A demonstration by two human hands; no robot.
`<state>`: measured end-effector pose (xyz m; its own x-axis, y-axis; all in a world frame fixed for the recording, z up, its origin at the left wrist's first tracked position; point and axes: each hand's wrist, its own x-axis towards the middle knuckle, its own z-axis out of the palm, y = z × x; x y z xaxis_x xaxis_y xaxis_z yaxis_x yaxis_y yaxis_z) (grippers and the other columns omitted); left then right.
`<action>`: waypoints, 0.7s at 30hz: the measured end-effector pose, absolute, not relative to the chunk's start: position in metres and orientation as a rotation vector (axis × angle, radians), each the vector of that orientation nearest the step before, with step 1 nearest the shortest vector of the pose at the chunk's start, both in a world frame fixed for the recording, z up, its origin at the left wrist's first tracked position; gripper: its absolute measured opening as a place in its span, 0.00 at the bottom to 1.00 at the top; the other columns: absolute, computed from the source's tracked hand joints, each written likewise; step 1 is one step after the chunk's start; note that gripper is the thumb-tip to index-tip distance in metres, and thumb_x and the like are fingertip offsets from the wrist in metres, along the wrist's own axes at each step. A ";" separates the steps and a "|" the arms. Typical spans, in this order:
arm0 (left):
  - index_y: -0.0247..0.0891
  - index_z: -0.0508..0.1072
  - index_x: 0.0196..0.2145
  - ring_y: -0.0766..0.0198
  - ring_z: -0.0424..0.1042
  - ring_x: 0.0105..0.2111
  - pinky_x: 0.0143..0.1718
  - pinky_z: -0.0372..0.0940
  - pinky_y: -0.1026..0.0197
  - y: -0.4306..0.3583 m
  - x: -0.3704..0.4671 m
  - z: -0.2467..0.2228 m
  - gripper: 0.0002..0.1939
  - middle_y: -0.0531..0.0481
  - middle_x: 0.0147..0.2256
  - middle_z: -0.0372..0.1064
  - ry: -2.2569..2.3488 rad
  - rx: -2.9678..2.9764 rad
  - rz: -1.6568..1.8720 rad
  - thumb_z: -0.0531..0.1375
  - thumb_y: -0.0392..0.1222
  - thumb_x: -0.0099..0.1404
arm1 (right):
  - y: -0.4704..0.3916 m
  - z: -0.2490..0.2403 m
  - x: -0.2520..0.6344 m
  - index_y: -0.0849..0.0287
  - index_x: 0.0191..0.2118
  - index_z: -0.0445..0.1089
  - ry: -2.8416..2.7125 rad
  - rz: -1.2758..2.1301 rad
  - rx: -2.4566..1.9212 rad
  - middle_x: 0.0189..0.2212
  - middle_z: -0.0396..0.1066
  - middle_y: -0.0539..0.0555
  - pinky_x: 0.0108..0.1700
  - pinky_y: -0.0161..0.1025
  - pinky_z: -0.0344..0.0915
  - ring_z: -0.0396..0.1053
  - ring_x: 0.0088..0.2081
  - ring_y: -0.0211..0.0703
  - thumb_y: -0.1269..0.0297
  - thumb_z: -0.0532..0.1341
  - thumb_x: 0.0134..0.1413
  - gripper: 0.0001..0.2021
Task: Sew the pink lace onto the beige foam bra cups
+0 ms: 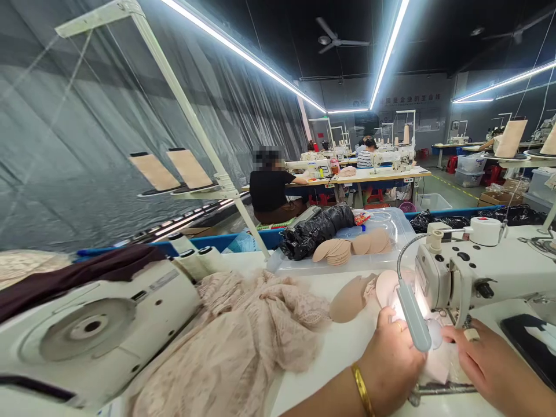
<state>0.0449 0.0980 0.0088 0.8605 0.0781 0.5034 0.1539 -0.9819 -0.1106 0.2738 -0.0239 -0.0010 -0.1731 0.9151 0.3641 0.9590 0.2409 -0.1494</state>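
My left hand (393,353), wearing a gold bangle and a ring, curls its fingers on pale pink fabric (436,366) at the sewing machine (471,275). A grey gooseneck lamp (414,315) shines there and hides part of those fingers. Across from it, my right hand (489,356) has its fingers drawn in close to the needle area; whatever its fingertips hold is hidden. Beige rounded cup pieces (348,299) lie just beyond my left hand, joined to more pink material under the lamp.
Beige lace fabric (243,341) is heaped left of my hands, beside another machine head (99,330). Stacked beige pads (333,251) and a black plastic bag (319,230) rest on a clear plastic lid (399,223). A dark phone-like object (532,341) lies right. A person in black (269,194) sits ahead.
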 end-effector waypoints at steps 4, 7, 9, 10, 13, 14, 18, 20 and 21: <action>0.41 0.65 0.28 0.63 0.59 0.27 0.41 0.55 0.52 0.088 0.041 -0.006 0.09 0.55 0.28 0.64 -0.073 -2.853 -0.822 0.63 0.40 0.64 | -0.029 0.008 0.270 0.47 0.49 0.77 -2.205 0.094 -1.629 0.41 0.81 0.53 0.43 0.43 0.75 0.77 0.40 0.50 0.72 0.57 0.64 0.16; 0.41 0.69 0.30 0.64 0.58 0.26 0.42 0.56 0.50 0.082 0.043 -0.014 0.08 0.55 0.28 0.66 -0.053 -2.868 -0.837 0.60 0.40 0.68 | -0.029 0.017 0.263 0.50 0.37 0.75 -2.313 0.226 -1.585 0.35 0.77 0.51 0.40 0.41 0.70 0.73 0.36 0.48 0.74 0.58 0.62 0.11; 0.41 0.69 0.28 0.64 0.59 0.26 0.43 0.58 0.50 0.083 0.047 -0.015 0.10 0.55 0.26 0.65 -0.093 -2.932 -0.762 0.61 0.42 0.68 | -0.028 0.021 0.260 0.51 0.35 0.73 -2.332 0.245 -1.593 0.34 0.75 0.51 0.38 0.40 0.67 0.72 0.36 0.47 0.74 0.58 0.61 0.10; 0.41 0.69 0.27 0.64 0.59 0.27 0.44 0.59 0.50 0.084 0.049 -0.014 0.11 0.56 0.26 0.65 -0.113 -2.966 -0.716 0.62 0.43 0.68 | -0.027 0.021 0.260 0.51 0.36 0.73 -2.330 0.244 -1.600 0.34 0.75 0.51 0.38 0.39 0.66 0.71 0.36 0.47 0.74 0.58 0.61 0.10; 0.42 0.68 0.26 0.63 0.61 0.27 0.45 0.62 0.50 0.089 0.052 -0.008 0.14 0.55 0.24 0.64 -0.154 -3.005 -0.671 0.62 0.46 0.68 | -0.026 0.015 0.260 0.51 0.39 0.74 -2.298 0.230 -1.621 0.36 0.75 0.52 0.37 0.39 0.65 0.71 0.37 0.48 0.75 0.57 0.62 0.12; 0.42 0.68 0.26 0.62 0.61 0.28 0.46 0.62 0.49 0.090 0.052 -0.005 0.14 0.55 0.25 0.65 -0.167 -3.010 -0.671 0.62 0.45 0.68 | -0.025 0.012 0.260 0.50 0.40 0.74 -2.282 0.223 -1.626 0.36 0.75 0.52 0.37 0.39 0.65 0.72 0.37 0.48 0.74 0.57 0.62 0.12; 0.40 0.67 0.29 0.60 0.67 0.33 0.49 0.63 0.43 0.092 0.043 0.011 0.11 0.53 0.32 0.71 -0.205 -3.040 -0.691 0.60 0.42 0.68 | -0.022 -0.001 0.260 0.51 0.43 0.75 -2.225 0.183 -1.660 0.38 0.75 0.54 0.38 0.42 0.66 0.73 0.38 0.50 0.73 0.54 0.65 0.14; 0.38 0.68 0.30 0.57 0.70 0.35 0.50 0.63 0.40 0.094 0.040 0.019 0.09 0.50 0.35 0.74 -0.219 -3.063 -0.660 0.61 0.41 0.67 | -0.020 -0.005 0.261 0.51 0.45 0.75 -2.223 0.172 -1.681 0.38 0.76 0.54 0.37 0.42 0.67 0.74 0.37 0.50 0.73 0.52 0.67 0.15; 0.38 0.69 0.31 0.56 0.71 0.37 0.50 0.63 0.39 0.095 0.039 0.023 0.07 0.49 0.37 0.75 -0.218 -3.079 -0.624 0.61 0.40 0.67 | -0.019 -0.007 0.261 0.50 0.45 0.75 -2.223 0.165 -1.691 0.38 0.76 0.54 0.37 0.41 0.67 0.75 0.37 0.50 0.72 0.52 0.68 0.15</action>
<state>0.0390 0.0951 0.0230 0.9118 0.1371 0.3870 0.1340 -0.9904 0.0352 0.2614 -0.0189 -0.0069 -0.2324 0.9522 0.1984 0.9125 0.2841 -0.2945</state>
